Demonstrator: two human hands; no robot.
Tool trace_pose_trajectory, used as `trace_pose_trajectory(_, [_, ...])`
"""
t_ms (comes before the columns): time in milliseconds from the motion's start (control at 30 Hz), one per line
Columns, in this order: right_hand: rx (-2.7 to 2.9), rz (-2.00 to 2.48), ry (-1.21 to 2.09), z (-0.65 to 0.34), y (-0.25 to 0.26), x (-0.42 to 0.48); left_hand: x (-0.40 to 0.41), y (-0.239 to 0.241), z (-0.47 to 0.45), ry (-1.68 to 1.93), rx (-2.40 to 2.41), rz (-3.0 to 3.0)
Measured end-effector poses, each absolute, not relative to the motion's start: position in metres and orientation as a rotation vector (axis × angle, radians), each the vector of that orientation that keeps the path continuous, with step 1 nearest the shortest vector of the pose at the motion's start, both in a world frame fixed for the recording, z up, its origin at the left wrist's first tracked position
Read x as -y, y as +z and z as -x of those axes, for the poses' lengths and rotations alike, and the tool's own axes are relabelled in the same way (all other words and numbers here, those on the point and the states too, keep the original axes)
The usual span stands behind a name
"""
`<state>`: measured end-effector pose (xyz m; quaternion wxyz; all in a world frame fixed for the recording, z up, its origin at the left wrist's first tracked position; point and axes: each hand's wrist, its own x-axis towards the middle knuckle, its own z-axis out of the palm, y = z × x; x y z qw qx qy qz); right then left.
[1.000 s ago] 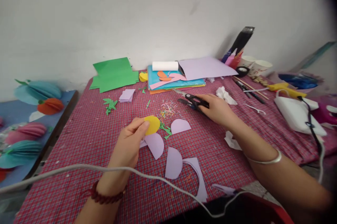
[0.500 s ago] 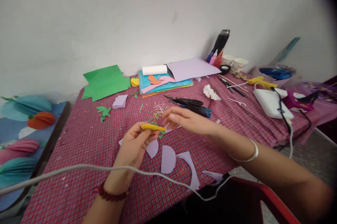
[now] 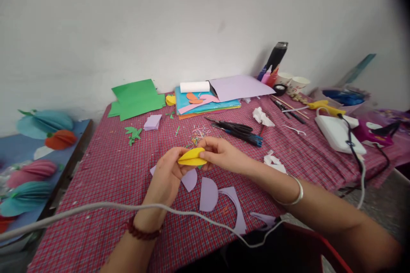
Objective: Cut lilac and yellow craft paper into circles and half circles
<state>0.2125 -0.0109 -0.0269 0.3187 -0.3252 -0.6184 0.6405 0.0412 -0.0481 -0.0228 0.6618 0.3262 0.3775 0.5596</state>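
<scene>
Between my two hands is a yellow folded paper piece (image 3: pixel 192 157), its layers slightly spread apart. My left hand (image 3: pixel 169 170) pinches its left end. On the right end, the thumb and fingers of my right hand (image 3: pixel 218 153) press together. Below the hands lie cut pieces of lilac paper: a half-round piece (image 3: pixel 209 195), another rounded piece (image 3: pixel 190 180) partly behind my left hand, and a curved offcut (image 3: pixel 237 211). Small paper scraps (image 3: pixel 199 131) are scattered just beyond my hands.
Scissors and pliers (image 3: pixel 237 130) lie beyond my right hand. Green sheets (image 3: pixel 137 100), a lilac stack (image 3: pixel 153 122) and green cutouts (image 3: pixel 133 134) are further left. A white cable (image 3: pixel 179 210) crosses in front. A yellow glue gun (image 3: pixel 326 107) rests at right. Paper ornaments (image 3: pixel 45 123) stand at far left.
My right hand has come in and taken hold of the yellow paper's right end. The paper has turned and opened, showing its folded layers. The view has shifted slightly left.
</scene>
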Motion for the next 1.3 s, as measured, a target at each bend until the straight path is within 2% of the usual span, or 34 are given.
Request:
trace_pose_trajectory(167, [1.537,0.903,1.522,-0.212,-0.035,0.010,0.047,-0.029,-0.043,1.241,-1.006,-0.803])
trace_pose_trajectory(367, [1.180,0.840,1.771,-0.218,-0.039,0.008,0.045,-0.040,-0.044,1.186,-1.062,-0.924])
trace_pose_trajectory(500, [1.136,0.833,1.861,-0.220,-0.041,0.008,0.045,-0.039,-0.047,1.182,-1.046,-0.907])
trace_pose_trajectory(700, [1.256,0.850,1.543,-0.230,-0.038,-0.006,0.043,-0.035,-0.049,1.232,-1.167,-0.836])
trace_pose_trajectory(833, [1.295,0.876,1.455,-0.237,-0.038,-0.012,0.042,-0.036,-0.046,1.231,-1.279,-0.874])
trace_pose_trajectory(1067, [1.518,0.724,1.723,-0.231,-0.035,-0.001,0.047,-0.038,-0.044,1.117,-1.205,-1.046])
trace_pose_trajectory(1300, [1.349,0.720,1.714,-0.229,-0.041,-0.001,0.046,-0.041,-0.042,1.137,-1.118,-1.163])
